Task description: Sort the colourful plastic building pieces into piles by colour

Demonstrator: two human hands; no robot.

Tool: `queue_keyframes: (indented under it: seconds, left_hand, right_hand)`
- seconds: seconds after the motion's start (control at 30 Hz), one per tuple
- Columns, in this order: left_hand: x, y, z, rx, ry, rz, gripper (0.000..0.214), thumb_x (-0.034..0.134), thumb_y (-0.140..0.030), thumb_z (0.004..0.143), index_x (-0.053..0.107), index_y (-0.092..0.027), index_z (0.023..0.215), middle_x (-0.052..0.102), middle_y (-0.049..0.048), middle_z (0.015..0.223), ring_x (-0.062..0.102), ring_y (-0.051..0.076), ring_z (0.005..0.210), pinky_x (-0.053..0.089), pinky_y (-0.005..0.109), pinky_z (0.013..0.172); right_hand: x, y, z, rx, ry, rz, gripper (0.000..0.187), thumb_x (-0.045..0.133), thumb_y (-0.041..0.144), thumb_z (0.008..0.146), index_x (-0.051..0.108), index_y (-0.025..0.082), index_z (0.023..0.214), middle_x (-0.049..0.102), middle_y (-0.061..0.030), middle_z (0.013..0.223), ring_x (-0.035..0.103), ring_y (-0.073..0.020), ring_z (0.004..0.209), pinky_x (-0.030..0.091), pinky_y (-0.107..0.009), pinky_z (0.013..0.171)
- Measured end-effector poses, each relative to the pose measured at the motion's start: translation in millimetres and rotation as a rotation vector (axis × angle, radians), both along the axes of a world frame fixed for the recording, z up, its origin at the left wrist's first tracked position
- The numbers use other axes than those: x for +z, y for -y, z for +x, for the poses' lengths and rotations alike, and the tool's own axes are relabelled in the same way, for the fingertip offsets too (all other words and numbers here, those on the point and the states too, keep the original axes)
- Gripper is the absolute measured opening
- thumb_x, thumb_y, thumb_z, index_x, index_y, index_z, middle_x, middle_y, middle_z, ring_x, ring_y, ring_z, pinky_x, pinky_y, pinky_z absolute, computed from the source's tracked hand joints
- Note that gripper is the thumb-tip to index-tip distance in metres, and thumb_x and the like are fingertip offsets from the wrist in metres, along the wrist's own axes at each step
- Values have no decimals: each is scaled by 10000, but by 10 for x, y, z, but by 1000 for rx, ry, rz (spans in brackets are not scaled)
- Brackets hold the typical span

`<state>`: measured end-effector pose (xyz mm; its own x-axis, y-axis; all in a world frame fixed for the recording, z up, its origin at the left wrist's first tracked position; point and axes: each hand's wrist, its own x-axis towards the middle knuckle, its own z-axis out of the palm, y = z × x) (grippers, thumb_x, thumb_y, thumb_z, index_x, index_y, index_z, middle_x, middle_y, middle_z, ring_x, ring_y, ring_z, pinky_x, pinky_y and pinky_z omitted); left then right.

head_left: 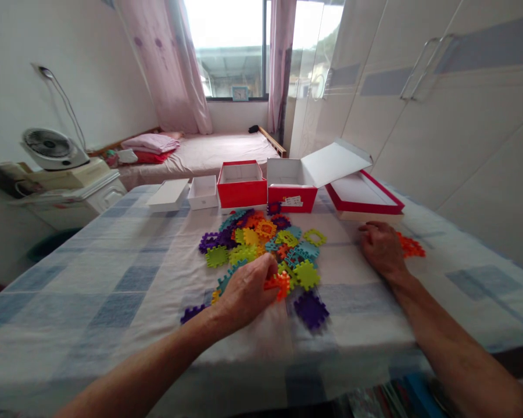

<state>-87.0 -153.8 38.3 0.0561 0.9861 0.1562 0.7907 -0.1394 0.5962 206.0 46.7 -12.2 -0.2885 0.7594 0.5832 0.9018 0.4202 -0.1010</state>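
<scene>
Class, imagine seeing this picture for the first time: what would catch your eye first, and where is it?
The bright heap of notched, interlocking pieces leaps out first, in the middle of the checked tablecloth. At its near side, the left hand grips an orange piece. Just behind the heap, two open red boxes stand side by side.

Left hand (pixel 250 290) is bare, near 6 o'clock, same with the left forearm (pixel 157 357) around 7:30. Right hand (pixel 381 247) at roughly 3:30 and right forearm (pixel 444 337) near 4 are bare too, tbh.
</scene>
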Motion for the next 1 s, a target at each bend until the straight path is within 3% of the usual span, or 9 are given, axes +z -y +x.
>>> queue_keyframes:
  seconds: [0.1, 0.2, 0.3, 0.43, 0.53, 0.67, 0.77, 0.87, 1.0]
  left_hand:
    - [23, -111, -58, 37, 248, 12, 137, 561, -154, 670, 447, -192, 737, 452, -57, 654, 402, 94, 585, 316, 221, 548]
    - [35, -275, -63, 50, 457, 36, 138, 567, -164, 666, 455, -182, 745, 434, -61, 653, 396, 85, 588, 333, 208, 543]
    - [17, -421, 0, 29, 587, 53, 152, 586, -198, 679, 458, -176, 758, 446, -59, 655, 408, 81, 582, 342, 203, 531]
    - [-35, -522, 112, 29, 619, 87, 153, 611, -204, 682, 481, -172, 755, 463, -58, 647, 421, 76, 580, 348, 192, 519]
    - [-36, -576, 116, -19, 645, 53, 153, 609, -260, 724, 515, -162, 794, 493, -44, 661, 452, 79, 577, 365, 189, 507]
    - [34, -737, -142, -101, 393, 78, 312, 520, -424, 826, 595, -158, 973, 611, 40, 857, 572, 144, 756, 461, 251, 677]
    - [34, -900, -483, 183, -54, 181, 298, 564, -381, 794, 645, -177, 995, 599, 88, 1065, 547, 213, 989, 409, 329, 904]
    - [-40, -1004, -774, 287, -138, 142, 263, 574, -292, 765, 673, -168, 975, 615, 108, 1065, 554, 238, 1000, 403, 353, 922]
    - [-122, -1019, -955, 310, -134, 121, 282, 540, -211, 752, 675, -181, 998, 650, 79, 1050, 590, 202, 953, 424, 289, 894]
  right_hand:
    - [244, 221, -275, 109, -264, -88, 288, 456, 252, 811, 605, 129, 1025, 590, -128, 1047, 560, -234, 968, 443, -390, 877]
    - [522, 565, -673, 395, -553, -470, 317, 450, 383, 852, 549, 184, 1078, 615, -86, 1018, 605, -180, 817, 503, -318, 691]
    - [674, 868, -1023, 690, -560, -802, 400, 500, 425, 837, 499, 210, 1174, 620, -64, 1035, 599, -162, 812, 497, -286, 669]
    - [675, 1013, -1227, 766, -530, -938, 377, 541, 432, 820, 558, 187, 1106, 637, -25, 884, 580, -149, 781, 471, -269, 689]
    - [670, 938, -1157, 767, -519, -988, 362, 516, 466, 825, 603, 171, 1016, 651, -33, 901, 586, -166, 805, 467, -274, 695]
    - [660, 567, -765, 561, -455, -808, 393, 491, 477, 814, 602, 182, 1048, 670, -51, 958, 611, -206, 852, 472, -305, 720]
    - [540, 163, -325, 169, -323, -543, 422, 496, 484, 762, 620, 188, 1037, 687, -68, 908, 634, -253, 823, 469, -356, 705]
    - [337, -141, 66, -58, -180, -456, 451, 474, 520, 739, 643, 186, 990, 695, -93, 852, 646, -291, 782, 475, -393, 668]
    - [104, -251, 309, -137, -19, -260, 490, 400, 532, 783, 632, 162, 1005, 643, -163, 1014, 621, -318, 884, 482, -431, 743]
